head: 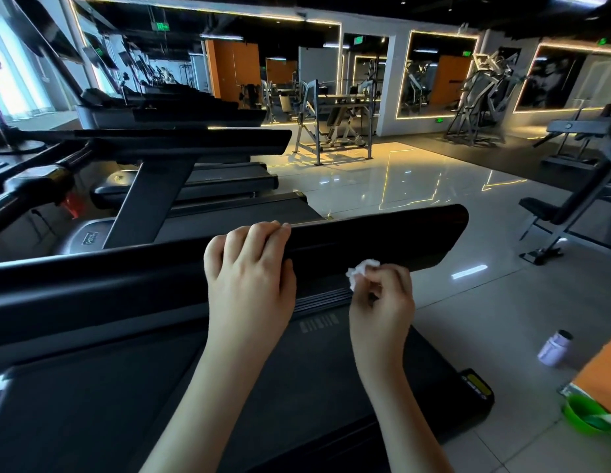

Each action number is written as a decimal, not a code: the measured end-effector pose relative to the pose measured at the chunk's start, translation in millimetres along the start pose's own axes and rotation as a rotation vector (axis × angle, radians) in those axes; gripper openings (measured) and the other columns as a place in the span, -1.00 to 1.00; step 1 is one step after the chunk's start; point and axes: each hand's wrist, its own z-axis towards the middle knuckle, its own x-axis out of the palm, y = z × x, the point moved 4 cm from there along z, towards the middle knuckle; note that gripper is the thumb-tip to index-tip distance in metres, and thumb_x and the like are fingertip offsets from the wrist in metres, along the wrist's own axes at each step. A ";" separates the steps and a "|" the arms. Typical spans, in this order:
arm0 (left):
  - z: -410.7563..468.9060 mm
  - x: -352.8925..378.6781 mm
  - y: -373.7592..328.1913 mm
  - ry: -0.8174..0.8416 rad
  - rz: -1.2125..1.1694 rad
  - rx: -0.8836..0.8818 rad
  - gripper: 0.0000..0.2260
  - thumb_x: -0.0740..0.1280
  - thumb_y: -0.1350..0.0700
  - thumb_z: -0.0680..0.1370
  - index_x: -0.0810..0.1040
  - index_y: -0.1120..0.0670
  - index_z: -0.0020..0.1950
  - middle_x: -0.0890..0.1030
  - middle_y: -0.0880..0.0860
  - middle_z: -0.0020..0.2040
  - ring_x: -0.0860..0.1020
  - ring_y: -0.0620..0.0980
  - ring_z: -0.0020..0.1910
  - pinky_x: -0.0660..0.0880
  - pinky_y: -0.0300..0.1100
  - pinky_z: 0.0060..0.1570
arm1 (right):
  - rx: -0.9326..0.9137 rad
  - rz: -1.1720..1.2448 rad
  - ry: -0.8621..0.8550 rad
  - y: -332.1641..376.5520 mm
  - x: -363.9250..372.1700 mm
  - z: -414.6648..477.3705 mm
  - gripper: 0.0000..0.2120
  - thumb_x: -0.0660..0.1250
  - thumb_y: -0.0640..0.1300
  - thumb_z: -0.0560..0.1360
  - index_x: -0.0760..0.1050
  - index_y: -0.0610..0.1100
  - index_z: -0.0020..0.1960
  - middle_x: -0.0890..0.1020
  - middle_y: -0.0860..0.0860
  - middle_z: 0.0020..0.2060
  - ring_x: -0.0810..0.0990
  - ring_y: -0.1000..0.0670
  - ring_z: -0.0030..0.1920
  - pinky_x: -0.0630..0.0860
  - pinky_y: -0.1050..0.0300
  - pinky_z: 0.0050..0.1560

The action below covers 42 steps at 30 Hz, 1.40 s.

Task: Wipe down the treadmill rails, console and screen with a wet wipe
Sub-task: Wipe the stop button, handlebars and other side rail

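Observation:
A black treadmill side rail [399, 237] runs across the middle of the view, from the left edge to its rounded end at the right. My left hand [251, 274] lies over the rail, fingers curled over its far top edge. Just to its right, below the rail, my right hand [382, 302] pinches a small crumpled white wet wipe [360, 273] at its fingertips. The wipe is close under the rail's lower edge; whether it touches is unclear. The treadmill belt deck [297, 387] lies below my forearms. Console and screen are out of view.
More treadmills [181, 145] stand in a row to the left. On the glossy tiled floor [433, 186] at right are a small white bottle [555, 348], a green tub [585, 416] beside an orange object, and a black bench [563, 213]. Weight machines stand farther back.

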 end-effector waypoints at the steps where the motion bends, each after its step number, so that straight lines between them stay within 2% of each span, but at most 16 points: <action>1: 0.2 0.2 -0.3 0.000 -0.001 0.004 -0.66 0.29 0.16 0.46 0.59 0.15 0.22 0.60 0.04 0.12 0.42 0.05 0.10 0.22 -0.02 0.21 | 0.007 0.012 0.017 2.4 3.4 -5.5 -0.87 0.39 -0.48 0.43 0.54 -0.29 -0.14 0.49 0.01 -0.04 0.63 -0.05 -0.13 0.63 -0.04 -0.17; 4: -1.0 0.1 0.2 0.000 0.005 0.010 -0.65 0.30 0.17 0.45 0.59 0.16 0.23 0.59 0.05 0.13 0.42 0.05 0.11 0.23 -0.02 0.21 | -0.062 0.047 0.068 18.0 9.5 -12.1 -0.88 0.39 -0.47 0.44 0.57 -0.29 -0.13 0.51 -0.01 -0.04 0.64 -0.04 -0.13 0.62 0.02 -0.16; 9: -2.2 1.3 -0.4 0.017 0.020 -0.002 -0.63 0.28 0.14 0.45 0.58 0.15 0.25 0.59 0.05 0.16 0.43 0.05 0.13 0.23 -0.01 0.23 | -0.143 0.040 -0.045 24.8 6.2 18.8 -0.95 0.36 -0.37 0.48 0.60 -0.33 -0.12 0.54 -0.08 -0.08 0.58 -0.12 -0.11 0.51 0.18 -0.06; 15: -2.8 1.1 -1.4 0.013 0.024 -0.029 -0.62 0.25 0.13 0.45 0.58 0.14 0.24 0.59 0.05 0.17 0.44 0.05 0.13 0.24 -0.02 0.23 | -0.317 0.018 0.117 37.1 12.8 31.1 -0.85 0.30 -0.33 0.50 0.64 -0.33 -0.02 0.61 -0.14 -0.05 0.55 -0.12 -0.04 0.35 0.41 0.12; 20: -1.2 -0.6 -2.4 0.033 0.009 -0.043 -0.62 0.23 0.12 0.46 0.58 0.13 0.24 0.58 0.04 0.18 0.45 0.06 0.15 0.23 -0.03 0.26 | -0.253 -0.015 0.036 31.8 6.9 45.9 -0.89 0.34 -0.38 0.47 0.64 -0.34 -0.07 0.62 -0.15 -0.10 0.57 -0.18 -0.09 0.39 0.38 0.05; 22: -1.0 -2.3 -3.2 0.042 -0.001 -0.049 -0.62 0.24 0.12 0.46 0.58 0.13 0.24 0.57 0.04 0.19 0.46 0.07 0.17 0.23 -0.03 0.26 | -0.298 0.001 0.105 38.5 10.6 37.0 -0.90 0.35 -0.40 0.45 0.64 -0.33 -0.09 0.62 -0.13 -0.09 0.56 -0.14 -0.09 0.41 0.35 0.03; 24: -2.0 -5.1 -4.2 0.035 0.016 -0.077 -0.63 0.28 0.14 0.45 0.59 0.12 0.24 0.55 0.06 0.21 0.43 0.09 0.20 0.22 -0.03 0.27 | -0.347 0.036 0.169 36.5 10.4 32.6 -0.92 0.36 -0.40 0.46 0.63 -0.32 -0.11 0.60 -0.12 -0.09 0.57 -0.12 -0.11 0.49 0.23 -0.05; 27: -5.7 -10.0 -1.3 0.022 0.092 -0.145 -0.63 0.31 0.12 0.44 0.58 0.09 0.25 0.53 0.08 0.22 0.40 0.12 0.22 0.20 0.01 0.29 | -0.236 0.097 0.105 18.0 3.6 32.8 -0.84 0.31 -0.33 0.52 0.58 -0.29 -0.23 0.55 -0.11 -0.10 0.62 -0.14 -0.20 0.55 0.10 -0.21; 29: -7.3 -11.4 1.5 0.019 0.128 -0.143 -0.63 0.28 0.10 0.46 0.58 0.08 0.26 0.54 0.07 0.20 0.42 0.13 0.19 0.20 0.02 0.30 | -0.179 0.099 0.073 17.4 3.1 23.7 -0.81 0.29 -0.34 0.53 0.54 -0.28 -0.26 0.54 -0.10 -0.10 0.62 -0.13 -0.20 0.56 0.07 -0.23; 33: -9.7 -11.9 4.9 0.015 0.133 -0.129 -0.62 0.26 0.09 0.48 0.57 0.06 0.28 0.54 0.05 0.20 0.44 0.13 0.18 0.23 0.02 0.30 | -0.297 0.078 0.152 27.7 7.9 8.4 -0.86 0.36 -0.44 0.45 0.58 -0.26 -0.22 0.54 -0.08 -0.12 0.55 0.01 -0.16 0.48 0.32 -0.08; 35: -10.9 -11.5 5.0 0.014 0.131 -0.128 -0.62 0.27 0.10 0.48 0.56 0.06 0.29 0.54 0.05 0.21 0.43 0.12 0.19 0.24 0.03 0.30 | -0.278 0.073 0.151 19.0 5.1 12.4 -0.85 0.37 -0.48 0.44 0.56 -0.28 -0.24 0.54 -0.09 -0.13 0.56 -0.02 -0.17 0.47 0.32 -0.09; 38: -11.9 -11.3 4.2 0.011 0.134 -0.121 -0.62 0.26 0.11 0.48 0.56 0.07 0.30 0.54 0.06 0.21 0.43 0.13 0.19 0.26 0.04 0.30 | -0.196 0.060 0.118 10.2 0.9 6.7 -0.84 0.38 -0.51 0.41 0.55 -0.29 -0.22 0.51 -0.06 -0.09 0.57 -0.10 -0.17 0.39 0.46 -0.02; 40: -12.3 -11.1 3.7 0.005 0.140 -0.122 -0.62 0.27 0.12 0.48 0.56 0.08 0.30 0.54 0.07 0.21 0.43 0.13 0.19 0.28 0.05 0.30 | -0.214 0.079 0.151 15.1 4.7 -2.6 -0.84 0.39 -0.51 0.40 0.56 -0.28 -0.21 0.51 -0.03 -0.08 0.58 -0.09 -0.16 0.40 0.44 0.00; 42: -12.6 -10.7 3.9 0.002 0.141 -0.119 -0.62 0.28 0.12 0.48 0.56 0.08 0.30 0.54 0.07 0.21 0.44 0.14 0.19 0.29 0.05 0.29 | -0.262 0.101 0.199 17.6 9.8 -4.2 -0.86 0.38 -0.48 0.42 0.58 -0.27 -0.22 0.54 -0.08 -0.12 0.59 -0.08 -0.18 0.48 0.33 -0.06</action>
